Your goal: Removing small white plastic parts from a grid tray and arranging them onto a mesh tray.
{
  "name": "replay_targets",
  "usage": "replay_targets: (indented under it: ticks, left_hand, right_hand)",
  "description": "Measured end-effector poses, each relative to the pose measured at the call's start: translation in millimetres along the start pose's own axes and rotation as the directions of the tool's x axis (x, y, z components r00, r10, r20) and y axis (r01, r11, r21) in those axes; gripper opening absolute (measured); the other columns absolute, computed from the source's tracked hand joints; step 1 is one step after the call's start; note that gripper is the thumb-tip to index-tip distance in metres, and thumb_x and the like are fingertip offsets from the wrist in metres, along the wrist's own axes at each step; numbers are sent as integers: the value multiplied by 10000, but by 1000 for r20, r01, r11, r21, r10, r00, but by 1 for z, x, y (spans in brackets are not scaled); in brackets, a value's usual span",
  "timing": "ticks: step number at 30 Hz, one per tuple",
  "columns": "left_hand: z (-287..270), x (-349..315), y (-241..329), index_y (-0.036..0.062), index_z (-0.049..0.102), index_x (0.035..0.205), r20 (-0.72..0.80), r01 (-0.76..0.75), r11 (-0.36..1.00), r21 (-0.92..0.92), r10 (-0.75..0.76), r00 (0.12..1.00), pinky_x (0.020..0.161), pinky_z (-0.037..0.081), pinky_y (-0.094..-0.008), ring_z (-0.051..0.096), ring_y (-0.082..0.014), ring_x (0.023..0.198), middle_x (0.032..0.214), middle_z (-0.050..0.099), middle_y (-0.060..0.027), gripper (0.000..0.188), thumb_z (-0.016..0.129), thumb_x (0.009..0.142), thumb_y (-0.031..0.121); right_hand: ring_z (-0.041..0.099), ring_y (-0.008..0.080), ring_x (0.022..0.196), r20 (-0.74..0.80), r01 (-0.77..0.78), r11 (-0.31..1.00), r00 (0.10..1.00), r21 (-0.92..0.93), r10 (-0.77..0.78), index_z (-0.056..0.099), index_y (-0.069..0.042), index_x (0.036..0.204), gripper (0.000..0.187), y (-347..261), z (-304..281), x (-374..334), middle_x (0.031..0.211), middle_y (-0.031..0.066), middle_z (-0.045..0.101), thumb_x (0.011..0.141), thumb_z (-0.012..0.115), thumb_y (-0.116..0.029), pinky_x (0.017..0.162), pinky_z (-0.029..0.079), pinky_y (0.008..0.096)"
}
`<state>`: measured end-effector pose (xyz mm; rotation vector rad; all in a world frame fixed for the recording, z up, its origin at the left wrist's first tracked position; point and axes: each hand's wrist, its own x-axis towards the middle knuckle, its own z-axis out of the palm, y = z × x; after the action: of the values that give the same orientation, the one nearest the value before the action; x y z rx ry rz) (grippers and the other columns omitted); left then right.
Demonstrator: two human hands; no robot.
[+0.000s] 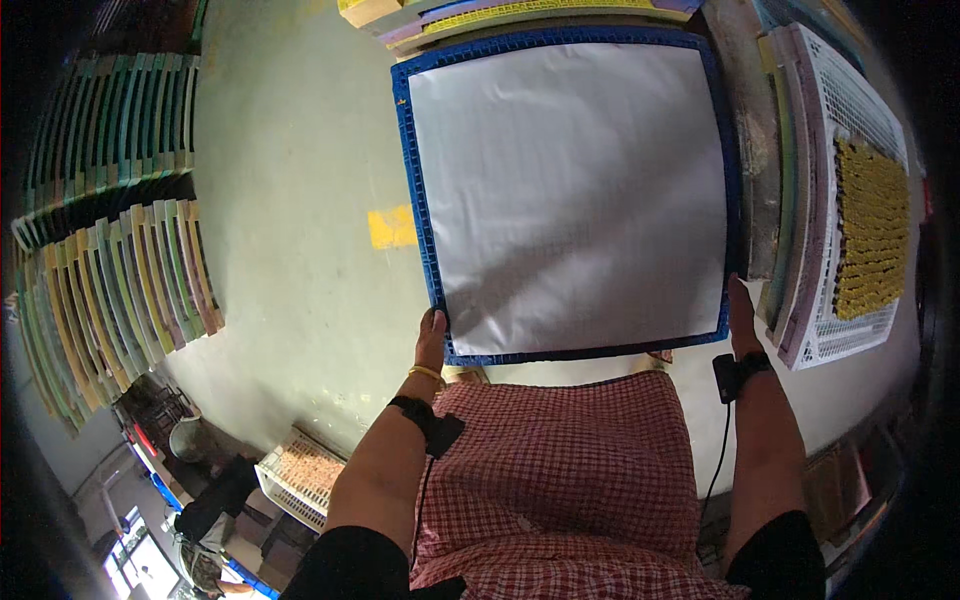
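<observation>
I hold a shallow square blue plastic tray (590, 354) in front of me, above the floor. A white, slightly wrinkled sheet (575, 200) covers its inside and leaves the blue rim showing. My left hand (430, 343) is closed on the tray's near left corner, thumb on the rim. On the right edge, close to the near corner, my right hand (742, 318) grips the tray, with most of its fingers hidden. Whether anything lies under the sheet cannot be seen.
Stacked trays with yellow edges (545, 14) stand beyond the blue tray. To the right, a white mesh basket (858, 345) bearing rows of yellow-brown pieces (872, 230) tops another stack. Tall tray stacks (125, 290) line the left. A white crate (318, 508) and a bucket (188, 440) are lower left.
</observation>
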<state>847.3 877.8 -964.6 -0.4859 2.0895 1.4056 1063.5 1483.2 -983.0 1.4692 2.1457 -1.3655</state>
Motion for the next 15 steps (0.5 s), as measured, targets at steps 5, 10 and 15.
replay_targets:
  ticks: [5, 10, 15]
  left_hand:
    - [-21, 2, 62, 10, 523, 1331, 98, 177, 951, -254, -157, 983, 993, 425, -311, 564, -174, 1114, 1204, 618, -52, 606, 481, 999, 515]
    - [-38, 33, 25, -11, 579, 1290, 62, 177, 924, -338, -166, 984, 950, 461, -311, 599, -176, 1055, 1173, 643, -87, 715, 464, 965, 615]
    - [-19, 10, 54, -38, 665, 1146, -171, 143, 937, -319, -205, 964, 737, 495, -292, 598, -148, 805, 955, 669, -59, 795, 489, 908, 700]
  right_hand:
    - [364, 235, 1392, 100, -87, 954, 993, 287, 60, 394, -24, 1469, 747, -87, 25, -16, 1493, 104, 432, 981, 442, -587, 1152, 224, 347]
    - [383, 238, 1358, 161, -178, 934, 978, 309, 133, 417, 17, 1442, 840, -106, 11, -3, 1469, 96, 453, 947, 449, -660, 1140, 237, 349]
    - [547, 235, 1139, 90, -225, 882, 974, 414, 206, 524, 45, 1329, 825, -122, -22, -36, 1271, 125, 586, 937, 447, -677, 996, 398, 329]
